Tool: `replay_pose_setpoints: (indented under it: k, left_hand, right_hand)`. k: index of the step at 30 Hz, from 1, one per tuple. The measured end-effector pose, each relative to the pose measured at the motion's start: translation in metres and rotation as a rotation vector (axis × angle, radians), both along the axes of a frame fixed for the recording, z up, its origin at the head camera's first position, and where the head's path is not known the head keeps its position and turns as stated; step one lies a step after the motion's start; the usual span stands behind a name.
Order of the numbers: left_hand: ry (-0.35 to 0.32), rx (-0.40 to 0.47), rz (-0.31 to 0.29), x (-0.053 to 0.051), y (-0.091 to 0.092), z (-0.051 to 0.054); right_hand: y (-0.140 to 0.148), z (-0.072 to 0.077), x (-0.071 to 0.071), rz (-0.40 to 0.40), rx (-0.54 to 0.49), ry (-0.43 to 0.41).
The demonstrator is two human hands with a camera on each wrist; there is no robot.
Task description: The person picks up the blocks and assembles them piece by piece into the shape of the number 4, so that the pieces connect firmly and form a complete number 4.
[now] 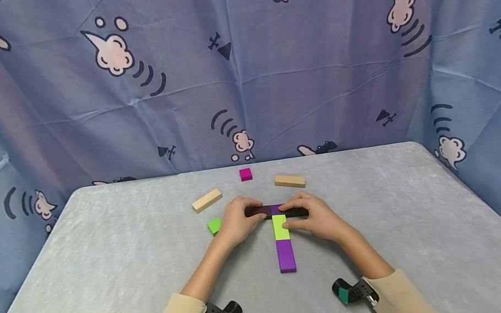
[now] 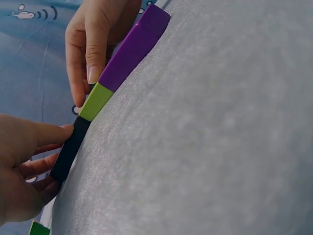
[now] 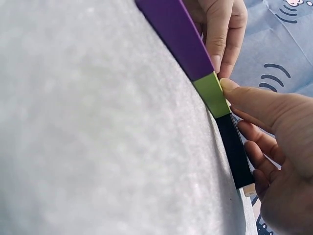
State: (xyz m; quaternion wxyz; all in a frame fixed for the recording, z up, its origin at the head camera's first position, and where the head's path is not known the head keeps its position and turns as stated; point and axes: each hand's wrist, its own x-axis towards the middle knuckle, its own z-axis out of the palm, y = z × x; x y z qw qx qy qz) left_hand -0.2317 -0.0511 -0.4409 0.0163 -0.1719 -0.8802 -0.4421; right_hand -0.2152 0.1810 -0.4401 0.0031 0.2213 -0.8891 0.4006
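Note:
On the table, blocks lie in a T. Its crossbar has a left black block [image 1: 260,210], a small purple block [image 1: 276,209] and a right black block [image 1: 296,212]. A yellow-green block [image 1: 280,227] and a long purple block [image 1: 285,255] form the stem. My left hand [image 1: 238,221] [image 2: 24,169] grips the left black block [image 2: 71,149] near its outer end. Around the right black block [image 3: 234,151] curl the fingers of my right hand [image 1: 319,218] [image 3: 288,152], its thumb touching the yellow-green block [image 3: 212,95]. Palm-side contacts are partly hidden.
Two wooden blocks [image 1: 207,200] [image 1: 290,181] lie beyond the hands, left and right. A magenta cube [image 1: 246,174] sits near the far edge of the grey table [image 1: 124,268]. One green block [image 1: 214,226] is beside my left hand. A patterned blue curtain [image 1: 233,59] hangs behind.

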Motion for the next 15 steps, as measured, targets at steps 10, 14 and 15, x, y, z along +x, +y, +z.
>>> replay_pose_setpoints:
  k: [10,14,15]
  left_hand:
    - [0.005,-0.003,0.001,0.0008,-0.0003,0.0008]
    - [0.008,-0.004,0.002,0.0002,-0.0003,0.0]
    - [0.008,-0.003,0.003,0.0,-0.0003,-0.0003]
  right_hand:
    - [-0.0003,-0.0007,-0.0013,0.001,-0.004,0.005]
    - [-0.0006,-0.0005,-0.0012,0.005,-0.002,0.011]
    - [-0.0007,-0.0004,-0.0011,0.005,0.0,0.012]
